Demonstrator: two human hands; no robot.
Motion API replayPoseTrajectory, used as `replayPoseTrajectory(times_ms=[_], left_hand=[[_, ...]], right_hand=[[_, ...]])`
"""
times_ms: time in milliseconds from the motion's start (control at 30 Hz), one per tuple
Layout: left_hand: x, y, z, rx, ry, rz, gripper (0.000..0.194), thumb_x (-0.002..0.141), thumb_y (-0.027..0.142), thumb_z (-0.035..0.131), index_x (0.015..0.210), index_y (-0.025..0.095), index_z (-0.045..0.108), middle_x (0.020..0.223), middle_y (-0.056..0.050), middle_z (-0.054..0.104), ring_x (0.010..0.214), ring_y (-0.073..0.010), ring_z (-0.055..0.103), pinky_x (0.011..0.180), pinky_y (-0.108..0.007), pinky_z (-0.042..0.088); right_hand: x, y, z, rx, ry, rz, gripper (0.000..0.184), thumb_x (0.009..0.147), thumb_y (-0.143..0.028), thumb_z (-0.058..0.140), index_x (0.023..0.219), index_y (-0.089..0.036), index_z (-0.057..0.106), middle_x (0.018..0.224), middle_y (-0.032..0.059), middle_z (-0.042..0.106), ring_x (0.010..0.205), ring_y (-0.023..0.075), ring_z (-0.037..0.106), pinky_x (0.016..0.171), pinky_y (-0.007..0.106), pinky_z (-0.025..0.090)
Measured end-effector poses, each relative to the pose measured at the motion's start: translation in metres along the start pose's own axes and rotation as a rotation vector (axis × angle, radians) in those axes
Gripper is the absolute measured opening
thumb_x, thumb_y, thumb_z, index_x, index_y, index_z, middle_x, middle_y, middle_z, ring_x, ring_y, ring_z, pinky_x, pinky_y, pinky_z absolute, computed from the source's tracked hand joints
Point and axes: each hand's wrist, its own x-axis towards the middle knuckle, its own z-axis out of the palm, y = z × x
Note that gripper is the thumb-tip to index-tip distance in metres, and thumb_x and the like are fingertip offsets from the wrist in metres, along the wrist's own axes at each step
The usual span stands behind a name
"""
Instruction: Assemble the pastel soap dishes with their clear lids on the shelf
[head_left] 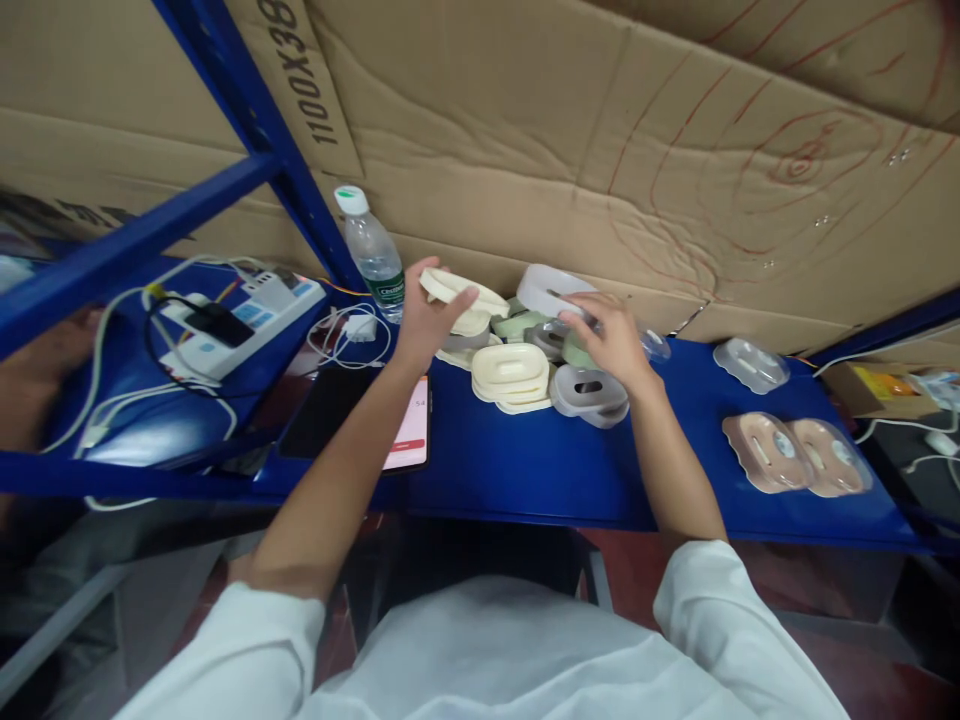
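Note:
My left hand (429, 318) grips a cream oval plastic tray (471, 293), tilted above the pile. In my right hand (613, 335) is a whitish plastic oval frame (549, 287), raised at the back of the pile. Below them, a stack of cream plastic trays (510, 372) lies on the blue table. Beside that stack sits a grey plastic tray (589, 396) with a dark slot. Green trays (516, 322) show partly between the hands, with other pieces hidden behind them.
Two pinkish packaged trays (772, 455) and a clear plastic shell (752, 366) lie on the right. At left are a water bottle (376, 255), a white cable (358, 327), a phone (411, 425) and a power strip (240, 330). Another person's arm (45, 375) shows past the blue frame (172, 205).

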Motion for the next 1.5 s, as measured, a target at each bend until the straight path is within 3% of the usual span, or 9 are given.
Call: replayPoseTrajectory(times_ms=[100,233,500,733,900,1033,1200,1300,1500], left_hand=[[0.035,-0.015,-0.011,0.269,-0.011,0.027,0.098,0.078,0.068,0.087,0.151,0.017,0.047,0.145,-0.022,0.061,0.141,-0.0386,0.06,0.124,-0.061,0.043],[0.048,-0.027,-0.021,0.672,-0.09,0.119,0.079,0.081,0.063,0.083,0.139,0.013,0.061,0.153,-0.023,0.059,0.15,-0.0423,0.047,0.131,-0.063,0.028],[0.03,-0.055,-0.029,0.73,-0.172,0.199,0.071,0.101,0.061,0.053,0.146,0.007,0.06,0.152,-0.027,0.057,0.148,-0.0373,0.05,0.129,-0.054,0.034],[0.019,-0.051,-0.023,0.713,-0.086,0.269,0.066,0.108,0.069,0.035,0.14,0.018,0.063,0.153,-0.021,0.055,0.152,-0.0313,0.049,0.131,-0.049,0.035],[-0.009,-0.023,-0.063,0.802,-0.169,0.342,0.063,0.111,0.061,0.028,0.142,0.019,0.062,0.16,-0.019,0.052,0.155,-0.0314,0.046,0.13,-0.05,0.036],[-0.044,-0.001,-0.093,0.966,-0.216,0.184,0.054,0.109,0.055,0.04,0.143,0.019,0.063,0.144,-0.018,0.067,0.141,-0.0339,0.06,0.123,-0.052,0.046],[-0.065,0.006,-0.089,1.164,-0.257,-0.032,0.059,0.093,0.055,0.072,0.141,0.022,0.066,0.152,-0.017,0.063,0.138,-0.0414,0.063,0.112,-0.053,0.054],[-0.067,0.005,-0.085,1.147,-0.253,-0.046,0.039,0.096,0.046,0.068,0.127,0.023,0.072,0.144,-0.013,0.069,0.128,-0.0376,0.07,0.108,-0.049,0.056],[-0.092,0.017,-0.092,0.959,-0.032,0.099,0.034,0.105,0.042,0.053,0.128,0.02,0.066,0.124,-0.014,0.075,0.118,-0.033,0.072,0.104,-0.048,0.057]], right_hand=[[0.002,0.006,0.01,-0.136,-0.104,-0.067,0.041,0.108,-0.052,0.057,0.13,-0.025,0.079,0.135,0.0111,0.077,0.13,0.0348,0.066,0.12,0.06,0.043],[0.015,0.006,0.031,-0.28,-0.169,-0.132,0.035,0.107,-0.036,0.058,0.132,-0.023,0.077,0.137,0.0116,0.075,0.133,0.0354,0.062,0.126,0.063,0.035],[0.013,-0.004,0.037,-0.378,-0.185,-0.11,0.045,0.107,-0.034,0.058,0.149,-0.02,0.065,0.167,0.0167,0.05,0.159,0.0382,0.038,0.132,0.07,0.018],[-0.046,-0.041,0.044,-0.383,-0.235,-0.22,0.041,0.112,-0.04,0.052,0.146,-0.022,0.067,0.166,0.0148,0.053,0.158,0.0337,0.041,0.133,0.063,0.021],[-0.085,-0.051,0.043,-0.364,-0.131,-0.226,0.033,0.112,-0.035,0.055,0.138,-0.023,0.071,0.158,0.0138,0.061,0.153,0.0317,0.05,0.129,0.058,0.03],[-0.119,-0.056,0.04,-0.312,-0.04,-0.21,0.027,0.11,-0.029,0.061,0.134,-0.025,0.072,0.153,0.0125,0.065,0.149,0.0308,0.054,0.126,0.055,0.035],[-0.176,-0.066,0.038,-0.263,0.106,-0.054,0.027,0.106,-0.022,0.066,0.132,-0.026,0.073,0.144,0.0114,0.07,0.142,0.0304,0.061,0.12,0.052,0.041],[-0.213,-0.067,0.033,-0.27,0.161,0.071,0.026,0.106,-0.02,0.065,0.129,-0.027,0.074,0.143,0.0107,0.069,0.14,0.0312,0.062,0.116,0.052,0.043],[-0.262,-0.062,0.038,-0.309,0.255,0.208,0.023,0.106,-0.018,0.062,0.123,-0.026,0.076,0.136,0.0103,0.072,0.133,0.0314,0.065,0.109,0.052,0.049]])
